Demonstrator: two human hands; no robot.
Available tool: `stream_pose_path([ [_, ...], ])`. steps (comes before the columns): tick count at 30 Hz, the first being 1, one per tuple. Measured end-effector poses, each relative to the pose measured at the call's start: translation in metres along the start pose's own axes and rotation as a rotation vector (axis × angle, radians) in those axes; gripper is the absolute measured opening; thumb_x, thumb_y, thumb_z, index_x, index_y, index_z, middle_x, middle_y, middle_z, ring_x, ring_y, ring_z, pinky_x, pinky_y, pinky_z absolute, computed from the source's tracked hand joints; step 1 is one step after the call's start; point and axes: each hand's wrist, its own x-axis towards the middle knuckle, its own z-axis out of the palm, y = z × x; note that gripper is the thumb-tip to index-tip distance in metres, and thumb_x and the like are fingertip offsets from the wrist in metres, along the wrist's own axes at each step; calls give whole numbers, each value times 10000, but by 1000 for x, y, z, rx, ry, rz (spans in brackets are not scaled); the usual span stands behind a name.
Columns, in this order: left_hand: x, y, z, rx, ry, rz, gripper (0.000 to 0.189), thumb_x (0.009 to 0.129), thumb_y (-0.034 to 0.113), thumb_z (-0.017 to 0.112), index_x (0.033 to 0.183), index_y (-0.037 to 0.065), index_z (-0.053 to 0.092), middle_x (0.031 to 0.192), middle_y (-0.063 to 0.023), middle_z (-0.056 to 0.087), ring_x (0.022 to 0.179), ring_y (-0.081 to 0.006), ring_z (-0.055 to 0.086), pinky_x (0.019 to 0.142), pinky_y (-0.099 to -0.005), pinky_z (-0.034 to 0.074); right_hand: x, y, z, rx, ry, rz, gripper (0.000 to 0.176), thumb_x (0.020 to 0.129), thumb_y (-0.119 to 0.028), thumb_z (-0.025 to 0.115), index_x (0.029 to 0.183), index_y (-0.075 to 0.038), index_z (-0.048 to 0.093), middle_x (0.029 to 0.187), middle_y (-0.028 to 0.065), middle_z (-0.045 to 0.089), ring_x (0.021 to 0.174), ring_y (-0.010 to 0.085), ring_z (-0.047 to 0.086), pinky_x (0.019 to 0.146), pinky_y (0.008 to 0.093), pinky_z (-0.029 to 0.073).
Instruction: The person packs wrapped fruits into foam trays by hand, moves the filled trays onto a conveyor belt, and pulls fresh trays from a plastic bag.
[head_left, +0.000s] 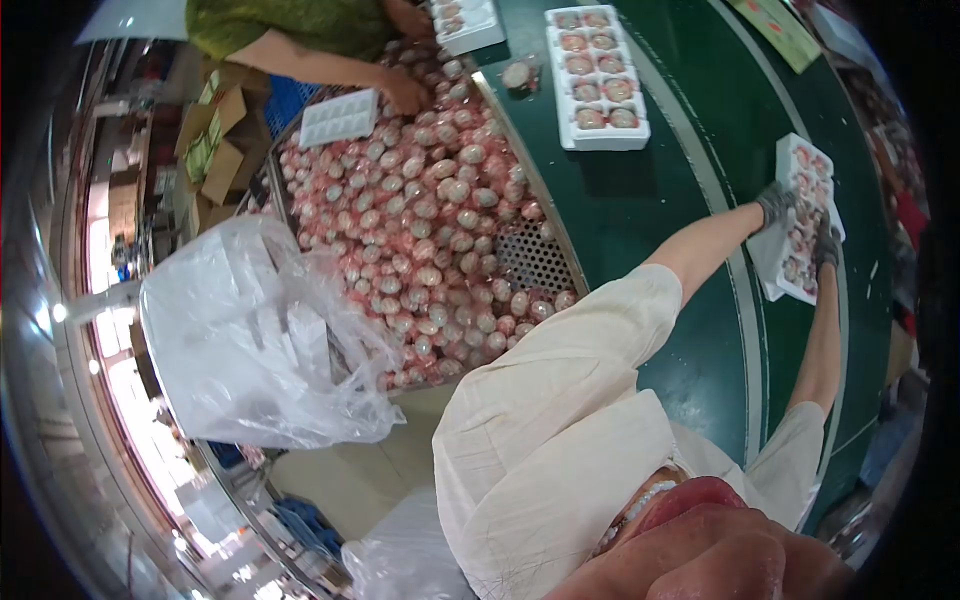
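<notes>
A single head-worn camera looks steeply down from the wearer's brow through a strongly curved wide-angle lens, its circular edge darkening the corners. The wearer's cream shirt point(560, 400) looms close between 4 and 6 o'clock, with the hands point(827, 245) farther off near 3 o'clock. The green surface point(690, 310) sweeps from 12 toward 4 o'clock, seen largely from above. A metal-framed bin point(548, 232) lies just off center toward 10 o'clock, a co-worker point(310, 50) at 11 o'clock, and the distant room bends along the rim from 7 to 10 o'clock.
</notes>
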Motion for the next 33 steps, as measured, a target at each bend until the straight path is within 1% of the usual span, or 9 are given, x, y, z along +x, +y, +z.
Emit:
stream_pose_path([
  [7, -79, -78, -28, 1043, -90, 437, 261, 737, 246, 478, 799, 17, 588, 812, -174, 580, 768, -294, 561, 698, -381, 431, -10, 11, -19, -345, 161, -77, 621, 756, -552, 406, 1067, -24, 509, 972, 190, 552, 897, 298, 530, 782, 346, 402],
  [10, -225, 6, -139, 89, 348, 338, 172, 744, 176, 470, 728, 44, 579, 763, -142, 576, 735, -277, 562, 664, -368, 437, -39, -40, -15, -304, 323, -250, 638, 749, -559, 402, 1081, -24, 504, 990, 202, 547, 915, 313, 528, 799, 344, 402],
  [12, -289, 8, -223, 482, 633, 561, 165, 732, 171, 464, 679, 44, 553, 664, -110, 556, 655, -268, 540, 628, -362, 431, -85, -110, -9, -21, 208, -563, 379, 806, -308, 474, 1041, -16, 533, 1005, 157, 556, 928, 255, 527, 821, 319, 394],
  [14, -340, -33, -319, 791, 607, 126, 158, 744, 156, 426, 778, 66, 551, 818, -113, 548, 755, -252, 531, 656, -358, 420, -147, -166, 17, 140, 193, -818, 222, 823, -87, 465, 1017, -17, 548, 993, 109, 565, 938, 205, 512, 833, 283, 381],
  [15, -376, -77, -360, 1402, 1013, 304, 172, 730, 170, 435, 818, 67, 541, 861, -108, 541, 767, -254, 528, 655, -351, 420, -162, -177, 52, 469, -257, -611, 229, 824, -98, 466, 1026, -18, 538, 1014, 105, 554, 940, 198, 507, 849, 270, 367],
  [18, -506, -77, -472, 1409, 1103, -509, 188, 756, 146, 400, 828, 67, 554, 841, -138, 549, 755, -296, 522, 692, -388, 407, -302, -276, 101, 459, -681, -664, 250, 833, -88, 434, 1064, -50, 523, 1058, 78, 547, 1008, 178, 484, 871, 276, 362],
  [24, -721, -140, -572, 589, 1935, -597, 422, 756, 281, 473, 1052, -20, 466, 1091, -235, 463, 1047, -354, 408, 918, -395, 305, -576, -443, 186, 475, -1408, -856, 241, 808, -150, 498, 1021, -42, 537, 972, 73, 575, 924, 136, 513, 791, 256, 392],
  [31, -843, -112, -596, 334, 1964, -4, 517, 797, 300, 471, 1161, -51, 361, 1177, -218, 408, 1073, -347, 396, 923, -339, 321, -813, -570, 232, 370, -1655, -1306, 250, 810, -214, 487, 943, -17, 564, 869, 124, 589, 792, 219, 562, 724, 312, 433],
  [33, -950, -217, -671, 1131, 1546, -422, 393, 879, 171, 320, 1219, -27, 311, 1240, -171, 353, 1147, -245, 344, 978, -282, 250, -850, -580, 263, -47, -1739, -1580, 294, 804, -259, 486, 981, -34, 555, 900, 131, 592, 817, 250, 560, 763, 300, 427],
])
